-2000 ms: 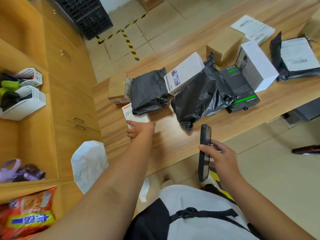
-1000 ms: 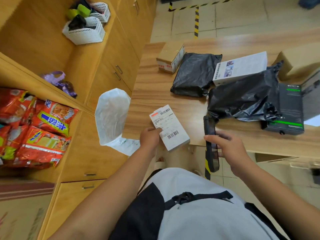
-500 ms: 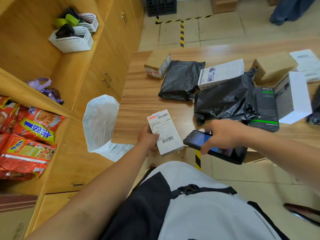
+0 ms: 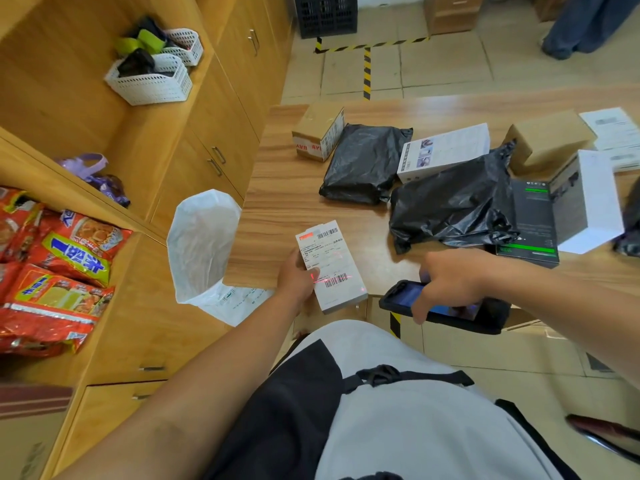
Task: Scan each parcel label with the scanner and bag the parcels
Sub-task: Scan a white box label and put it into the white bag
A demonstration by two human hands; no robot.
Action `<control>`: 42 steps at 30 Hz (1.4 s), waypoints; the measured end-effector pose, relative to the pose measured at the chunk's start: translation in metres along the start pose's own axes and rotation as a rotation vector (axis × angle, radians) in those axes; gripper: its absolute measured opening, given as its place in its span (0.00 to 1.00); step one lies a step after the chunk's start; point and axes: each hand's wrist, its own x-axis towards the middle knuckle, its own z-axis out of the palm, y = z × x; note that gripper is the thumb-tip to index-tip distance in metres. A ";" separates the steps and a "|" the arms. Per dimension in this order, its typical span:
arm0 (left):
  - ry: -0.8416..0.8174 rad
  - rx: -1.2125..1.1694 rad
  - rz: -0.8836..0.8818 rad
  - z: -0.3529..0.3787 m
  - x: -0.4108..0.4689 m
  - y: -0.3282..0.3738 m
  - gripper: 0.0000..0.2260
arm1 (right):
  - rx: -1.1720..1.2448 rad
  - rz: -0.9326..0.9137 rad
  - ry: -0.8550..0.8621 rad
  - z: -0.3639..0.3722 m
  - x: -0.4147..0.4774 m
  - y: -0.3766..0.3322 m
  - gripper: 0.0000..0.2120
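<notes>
My left hand (image 4: 297,278) grips a small white parcel (image 4: 331,266) by its left edge, label up, just over the table's near edge. A red scan line crosses the lower barcode on the label. My right hand (image 4: 446,280) holds the black handheld scanner (image 4: 446,308) flat, its head turned toward the parcel and its screen lit. A white bag (image 4: 202,244) hangs open off the table's left corner. More parcels lie on the wooden table (image 4: 287,202): two black poly bags (image 4: 363,164) (image 4: 453,206), a brown box (image 4: 317,135) and a white box (image 4: 443,152).
A dark green-striped box (image 4: 533,220), a white box (image 4: 588,202), a brown carton (image 4: 547,140) and loose label sheets (image 4: 614,131) sit at the right. Wooden cabinets with white baskets (image 4: 152,83) and red snack packs (image 4: 52,271) fill the left. A person's legs (image 4: 585,22) stand far right.
My left hand drew the white parcel from the table to its near edge. My right hand turned the scanner from upright to flat, pointing at the label, and the red scan line now shows.
</notes>
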 end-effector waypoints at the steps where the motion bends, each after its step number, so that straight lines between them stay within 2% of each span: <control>1: 0.009 0.009 0.007 0.001 0.000 0.000 0.23 | 0.014 0.005 -0.012 0.000 0.000 0.000 0.32; 6: -0.026 0.022 -0.004 0.002 0.002 0.000 0.26 | 0.111 0.047 -0.051 0.004 -0.001 0.006 0.32; 9: -0.079 0.080 0.018 0.005 0.001 0.003 0.27 | 0.132 0.041 -0.017 0.008 -0.001 0.008 0.29; 12: -0.106 0.149 0.025 0.008 0.001 0.009 0.29 | 0.270 0.066 0.013 0.012 -0.004 0.009 0.26; 15: -0.055 0.250 -0.009 0.026 -0.002 0.015 0.30 | 0.309 0.050 0.086 0.018 -0.007 0.012 0.27; 18: -0.024 0.589 -0.073 0.052 -0.008 0.013 0.52 | 0.503 0.025 0.132 0.030 -0.010 0.014 0.26; 20: -0.031 0.786 -0.027 0.062 -0.010 0.008 0.58 | 0.618 0.024 0.213 0.041 -0.010 0.013 0.23; 23: -0.070 0.931 0.101 0.057 -0.001 0.001 0.57 | 0.769 0.047 0.329 0.052 -0.005 0.003 0.17; 25: -0.072 0.958 0.142 0.044 0.006 0.000 0.55 | 0.880 0.040 0.348 0.056 0.001 -0.008 0.11; 29: -0.028 0.999 0.199 0.009 0.022 0.009 0.54 | 1.042 -0.013 0.362 0.055 0.012 -0.030 0.12; 33: -0.048 1.041 0.162 -0.034 0.047 0.024 0.56 | 1.089 -0.063 0.443 0.049 0.023 -0.056 0.14; 38: 0.001 0.948 0.109 -0.095 0.079 0.034 0.53 | 1.222 -0.092 0.518 0.040 0.040 -0.082 0.14; 42: 0.119 0.793 0.073 -0.152 0.107 0.040 0.50 | 1.300 -0.037 0.558 0.029 0.056 -0.097 0.16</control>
